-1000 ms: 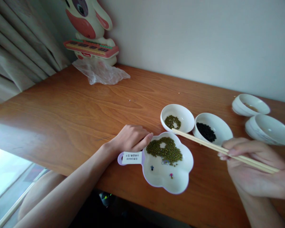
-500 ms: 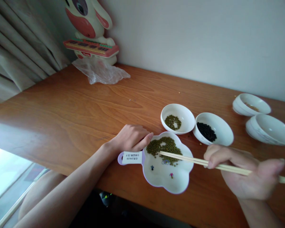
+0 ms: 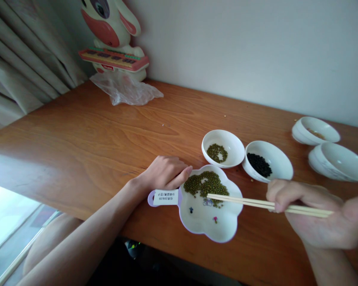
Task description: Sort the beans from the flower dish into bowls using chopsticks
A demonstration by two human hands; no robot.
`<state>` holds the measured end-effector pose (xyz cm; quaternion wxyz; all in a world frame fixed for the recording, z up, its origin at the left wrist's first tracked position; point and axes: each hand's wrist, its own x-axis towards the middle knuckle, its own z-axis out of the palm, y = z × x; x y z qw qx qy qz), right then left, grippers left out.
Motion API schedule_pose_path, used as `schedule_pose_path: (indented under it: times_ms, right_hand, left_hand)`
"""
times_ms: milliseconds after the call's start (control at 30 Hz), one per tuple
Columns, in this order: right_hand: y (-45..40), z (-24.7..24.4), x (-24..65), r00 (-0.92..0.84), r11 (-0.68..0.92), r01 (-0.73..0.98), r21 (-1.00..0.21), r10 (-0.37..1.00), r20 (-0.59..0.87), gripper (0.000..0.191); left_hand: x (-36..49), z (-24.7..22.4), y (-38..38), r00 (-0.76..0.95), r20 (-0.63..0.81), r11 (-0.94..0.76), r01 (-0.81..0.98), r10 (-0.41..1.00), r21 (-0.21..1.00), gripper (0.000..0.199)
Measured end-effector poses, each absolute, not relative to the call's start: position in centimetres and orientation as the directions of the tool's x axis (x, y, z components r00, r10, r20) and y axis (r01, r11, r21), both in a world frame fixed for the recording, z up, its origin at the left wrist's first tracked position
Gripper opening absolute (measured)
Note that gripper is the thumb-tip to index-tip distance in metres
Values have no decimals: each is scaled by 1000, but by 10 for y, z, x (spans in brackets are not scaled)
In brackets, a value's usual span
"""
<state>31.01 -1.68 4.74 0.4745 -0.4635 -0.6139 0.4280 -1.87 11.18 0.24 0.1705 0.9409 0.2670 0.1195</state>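
Observation:
My right hand (image 3: pixel 313 210) is closed on a pair of light wooden chopsticks (image 3: pixel 256 202). Their tips are together, over the middle of a white flower-shaped dish (image 3: pixel 209 226) with a purple rim. Green beans (image 3: pixel 210 182) lie in its upper part. My left hand (image 3: pixel 167 172) rests at the dish's upper left rim, fingers curled; what they hold, if anything, is hidden. Behind the dish stand a white bowl (image 3: pixel 235 149) with green beans and another white bowl (image 3: pixel 282 163) with black beans (image 3: pixel 259 165).
On the right are a white bowl (image 3: pixel 328 129) with a little pale content and another white bowl (image 3: pixel 346 161). A crumpled clear plastic bag (image 3: pixel 128 91) lies before a cow-shaped toy keyboard (image 3: pixel 116 59) at the back left of the wooden table (image 3: pixel 92 139).
My right hand and the chopsticks have moved to the right, their tips shifting from the beans' lower left edge towards the dish's middle. My left hand stays still.

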Motion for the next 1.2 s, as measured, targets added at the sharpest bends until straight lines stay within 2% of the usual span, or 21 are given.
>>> schedule_pose_path:
  times_ms: [267,667,1200]
  right_hand:
    - [-16,48,302,-219,210,203,-956,962,165,97]
    - [-15,47,293,-249,175,199,-964,961,123,97]
    - [-14,41,290,-155,236,129,-963,964,216,91]
  left_hand:
    - [-18,4,112,830,137,-800,456,540,391,46]
    - [-18,2,112,835,153,-814,448,528,369,46]
    - [-19,3,112,834,164,-815,441,527,377,45]
